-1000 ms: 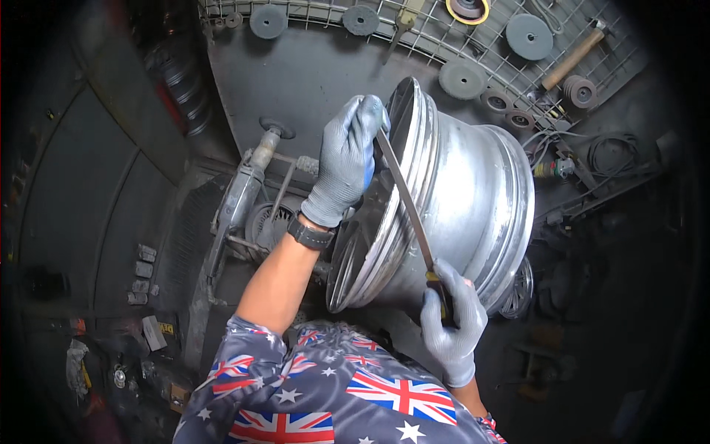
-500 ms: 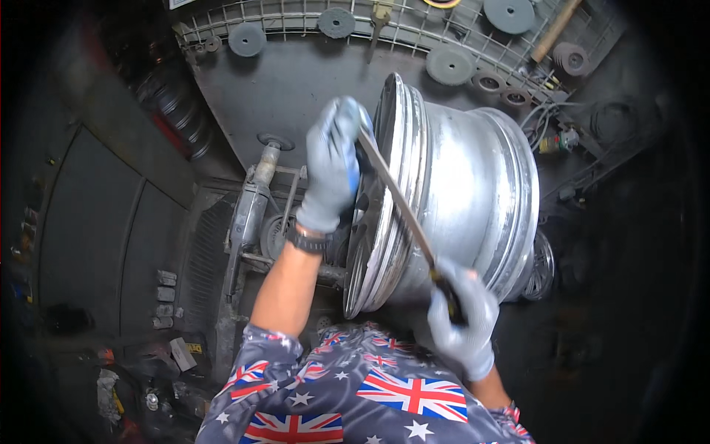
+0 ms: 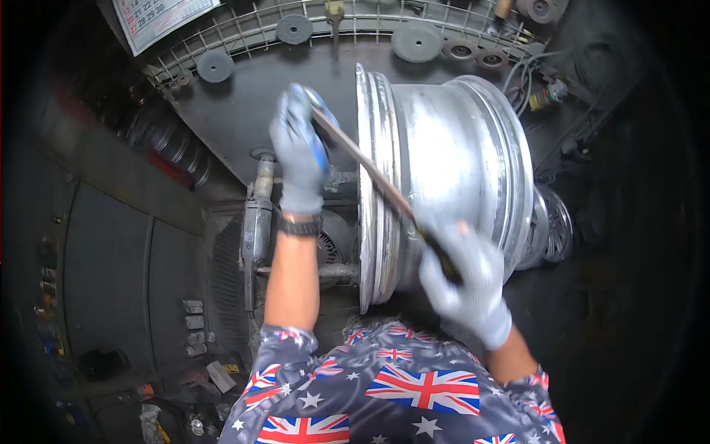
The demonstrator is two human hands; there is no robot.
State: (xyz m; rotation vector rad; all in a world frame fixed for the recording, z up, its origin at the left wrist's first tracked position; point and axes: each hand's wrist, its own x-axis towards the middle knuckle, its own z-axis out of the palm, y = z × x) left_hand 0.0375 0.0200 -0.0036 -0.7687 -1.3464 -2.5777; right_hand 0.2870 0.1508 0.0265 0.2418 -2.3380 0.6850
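Note:
A long flat file slants across the outer lip of a silver wheel rim, which lies on its side with its barrel toward the right. My right hand, in a grey glove, is wrapped round the file's dark handle. At the file's upper end, my left hand pinches the tip; its glove is grey with blue on the palm side. The blade rests on or just over the rim's ridged edge; I cannot tell which. The rim's face, turned left, is hidden.
Grinding discs hang along a wire grid behind the rim. A metal cylinder on a stand is left of my forearm. Cables hang at the far right, and another wheel is behind the rim's right end.
The view has shifted, so the rim sits more upright and slightly left. My right hand has moved a little right and up, my left hand left, both still on the file.

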